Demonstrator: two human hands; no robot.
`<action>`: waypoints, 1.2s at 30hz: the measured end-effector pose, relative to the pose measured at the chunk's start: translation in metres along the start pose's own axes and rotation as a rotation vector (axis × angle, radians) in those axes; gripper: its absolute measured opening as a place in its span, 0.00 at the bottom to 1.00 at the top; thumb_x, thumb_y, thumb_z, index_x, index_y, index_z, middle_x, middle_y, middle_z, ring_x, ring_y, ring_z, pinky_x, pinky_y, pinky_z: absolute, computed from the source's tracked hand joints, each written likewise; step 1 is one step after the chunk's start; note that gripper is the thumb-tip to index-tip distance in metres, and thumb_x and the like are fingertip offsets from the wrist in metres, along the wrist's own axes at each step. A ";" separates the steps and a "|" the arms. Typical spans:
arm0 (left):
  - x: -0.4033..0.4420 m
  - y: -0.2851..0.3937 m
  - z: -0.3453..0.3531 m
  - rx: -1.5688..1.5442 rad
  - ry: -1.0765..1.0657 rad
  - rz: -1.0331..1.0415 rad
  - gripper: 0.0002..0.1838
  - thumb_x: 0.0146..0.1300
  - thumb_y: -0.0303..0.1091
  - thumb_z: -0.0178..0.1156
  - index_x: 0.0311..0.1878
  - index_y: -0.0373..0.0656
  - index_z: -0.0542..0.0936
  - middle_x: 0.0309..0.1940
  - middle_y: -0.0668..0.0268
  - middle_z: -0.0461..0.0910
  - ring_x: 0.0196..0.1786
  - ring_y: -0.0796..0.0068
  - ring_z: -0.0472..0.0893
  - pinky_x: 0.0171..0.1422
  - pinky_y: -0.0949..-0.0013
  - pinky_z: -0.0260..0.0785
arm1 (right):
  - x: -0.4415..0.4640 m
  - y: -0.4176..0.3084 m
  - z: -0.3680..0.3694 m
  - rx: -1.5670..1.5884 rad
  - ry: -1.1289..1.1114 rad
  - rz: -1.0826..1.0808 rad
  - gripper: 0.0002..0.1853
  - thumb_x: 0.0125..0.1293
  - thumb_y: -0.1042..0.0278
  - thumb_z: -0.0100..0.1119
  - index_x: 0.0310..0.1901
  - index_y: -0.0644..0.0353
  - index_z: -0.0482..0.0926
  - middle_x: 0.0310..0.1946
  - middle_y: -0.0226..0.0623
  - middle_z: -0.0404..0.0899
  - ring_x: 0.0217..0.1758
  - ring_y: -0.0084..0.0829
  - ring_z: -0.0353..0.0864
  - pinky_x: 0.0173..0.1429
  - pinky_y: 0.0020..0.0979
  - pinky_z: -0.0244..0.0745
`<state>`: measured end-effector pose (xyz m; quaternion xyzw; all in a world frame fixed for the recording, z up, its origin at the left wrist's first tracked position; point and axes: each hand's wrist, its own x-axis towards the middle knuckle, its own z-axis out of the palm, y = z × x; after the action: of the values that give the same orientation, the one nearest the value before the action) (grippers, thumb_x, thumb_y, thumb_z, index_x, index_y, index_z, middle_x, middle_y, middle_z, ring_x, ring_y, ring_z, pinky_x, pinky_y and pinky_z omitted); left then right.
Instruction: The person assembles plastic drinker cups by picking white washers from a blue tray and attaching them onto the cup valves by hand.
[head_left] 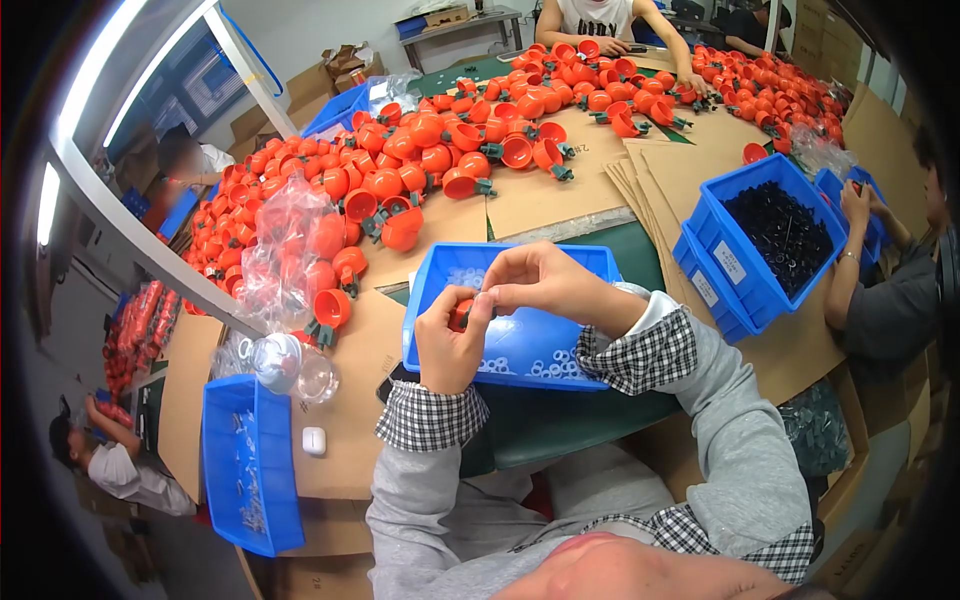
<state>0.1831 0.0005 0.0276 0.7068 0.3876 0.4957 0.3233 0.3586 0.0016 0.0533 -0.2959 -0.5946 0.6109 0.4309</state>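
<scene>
We found both forearms (722, 400) angled inward, the left hand (450, 342) curled, the right hand (555, 287) pinching against it.

Bright light, glaring tube lights (88, 68) at upper left, fisheye-curved edges, black corners

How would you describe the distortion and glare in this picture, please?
Head view: fisheye distortion bows the upper-left tube lights, which are blown out to white; head view: reflections glint on the clear plastic bag at image left; head view: the corners fall to black.
</scene>
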 end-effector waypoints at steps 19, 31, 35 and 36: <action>0.001 -0.010 -0.008 -0.389 -0.085 -0.041 0.10 0.61 0.33 0.53 0.33 0.34 0.76 0.25 0.69 0.75 0.29 0.83 0.72 0.35 0.79 0.65 | -0.002 0.008 0.003 0.011 -0.061 0.252 0.19 0.60 0.60 0.63 0.47 0.61 0.70 0.32 0.33 0.78 0.34 0.22 0.79 0.39 0.22 0.74; 0.012 -0.013 -0.013 -0.720 -0.099 -0.276 0.15 0.66 0.37 0.43 0.40 0.35 0.74 0.35 0.62 0.78 0.39 0.74 0.76 0.47 0.73 0.67 | -0.097 -0.101 0.021 -0.736 0.487 -0.508 0.07 0.59 0.74 0.60 0.37 0.68 0.77 0.30 0.34 0.79 0.34 0.21 0.78 0.41 0.22 0.73; 0.011 -0.014 -0.008 -0.684 -0.134 -0.271 0.14 0.69 0.37 0.47 0.45 0.36 0.74 0.38 0.63 0.78 0.42 0.75 0.76 0.50 0.73 0.68 | -0.144 -0.129 -0.009 -1.065 0.815 -0.283 0.05 0.57 0.74 0.59 0.34 0.67 0.78 0.26 0.39 0.79 0.30 0.25 0.80 0.37 0.25 0.73; 0.010 -0.016 -0.008 -0.733 -0.142 -0.284 0.14 0.69 0.38 0.48 0.47 0.36 0.74 0.39 0.63 0.78 0.42 0.75 0.77 0.50 0.73 0.68 | -0.148 -0.129 -0.033 -1.128 0.895 -0.205 0.06 0.55 0.73 0.61 0.32 0.66 0.78 0.25 0.43 0.80 0.30 0.30 0.81 0.35 0.27 0.74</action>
<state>0.1737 0.0180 0.0209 0.5165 0.2558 0.5013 0.6454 0.4771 -0.1234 0.1539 -0.6373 -0.6106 -0.0118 0.4699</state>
